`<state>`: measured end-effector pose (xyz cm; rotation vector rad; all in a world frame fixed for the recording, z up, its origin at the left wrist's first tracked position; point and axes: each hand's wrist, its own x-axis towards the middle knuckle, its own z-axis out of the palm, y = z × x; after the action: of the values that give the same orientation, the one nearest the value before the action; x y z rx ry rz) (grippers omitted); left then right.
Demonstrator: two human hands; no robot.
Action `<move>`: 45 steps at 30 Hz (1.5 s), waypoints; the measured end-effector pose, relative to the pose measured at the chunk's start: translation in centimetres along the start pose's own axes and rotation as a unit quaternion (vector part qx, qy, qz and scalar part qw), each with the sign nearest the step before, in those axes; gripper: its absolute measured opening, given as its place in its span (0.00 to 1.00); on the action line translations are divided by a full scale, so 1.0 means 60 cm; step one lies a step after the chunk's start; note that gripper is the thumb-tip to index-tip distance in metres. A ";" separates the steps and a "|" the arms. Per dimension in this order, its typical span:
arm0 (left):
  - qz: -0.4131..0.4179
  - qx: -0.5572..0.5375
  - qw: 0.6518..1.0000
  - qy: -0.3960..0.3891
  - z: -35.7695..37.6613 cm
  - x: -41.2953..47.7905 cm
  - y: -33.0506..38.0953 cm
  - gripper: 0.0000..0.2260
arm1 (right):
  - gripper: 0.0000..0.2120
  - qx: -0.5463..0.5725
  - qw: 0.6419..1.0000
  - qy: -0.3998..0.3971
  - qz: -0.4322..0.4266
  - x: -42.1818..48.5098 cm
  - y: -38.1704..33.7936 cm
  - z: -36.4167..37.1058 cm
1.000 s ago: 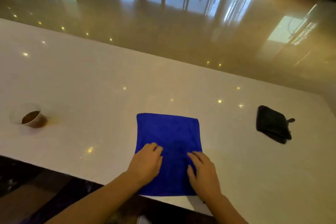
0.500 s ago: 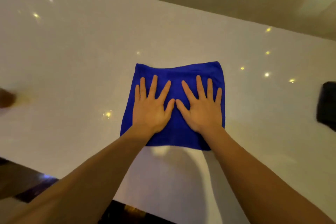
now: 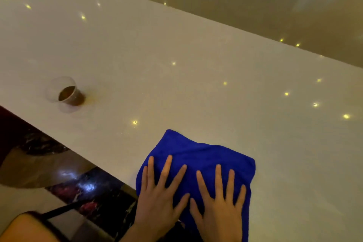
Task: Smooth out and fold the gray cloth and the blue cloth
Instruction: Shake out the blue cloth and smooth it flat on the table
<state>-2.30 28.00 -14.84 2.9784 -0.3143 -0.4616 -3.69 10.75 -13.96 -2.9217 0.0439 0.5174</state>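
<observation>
The blue cloth (image 3: 198,155) lies folded on the white table (image 3: 176,55), at its near edge, with its near part hanging over the edge. My left hand (image 3: 159,196) and my right hand (image 3: 218,204) press flat on it side by side, fingers spread, palms down. Neither hand grips anything. The gray cloth is out of view.
A clear plastic cup (image 3: 67,94) with brown liquid stands on the table to the far left. The table's near edge runs diagonally from upper left to the cloth. Below it lies dark marbled floor (image 3: 88,188). Glossy beige floor lies beyond the far edge.
The view has swung left and down: the cup is back in view and the dark cloth at the right has left it. My hands have slid the blue cloth toward the near edge.
</observation>
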 end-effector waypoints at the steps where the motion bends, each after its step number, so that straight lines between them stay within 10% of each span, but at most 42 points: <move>1: -0.023 -0.004 1.000 0.014 -0.003 0.008 -0.020 0.32 | 0.34 -0.001 0.999 -0.001 -0.032 0.026 -0.019 -0.006; 7: -0.182 -0.030 0.981 0.066 -0.047 0.155 -0.129 0.32 | 0.33 -0.022 0.984 0.055 -0.167 0.266 -0.100 -0.050; 17: -0.179 -0.037 0.979 0.092 -0.111 0.473 -0.035 0.32 | 0.33 -0.009 0.988 0.122 -0.091 0.498 0.042 -0.125; 26: -0.003 0.003 0.996 0.092 -0.056 0.399 0.176 0.32 | 0.33 0.016 0.991 0.118 0.057 0.304 0.237 -0.112; 35: 0.118 0.029 0.992 0.015 0.034 0.067 0.179 0.35 | 0.37 0.034 0.982 0.031 0.182 -0.054 0.173 0.019; 45: 0.155 0.039 0.987 -0.010 0.012 0.125 0.172 0.37 | 0.36 0.042 0.992 0.045 0.109 -0.008 0.208 0.004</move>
<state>2.58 16.26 -16.21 2.9225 -0.7996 -0.4519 -4.95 -1.52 -16.06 -2.8719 0.3913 0.4039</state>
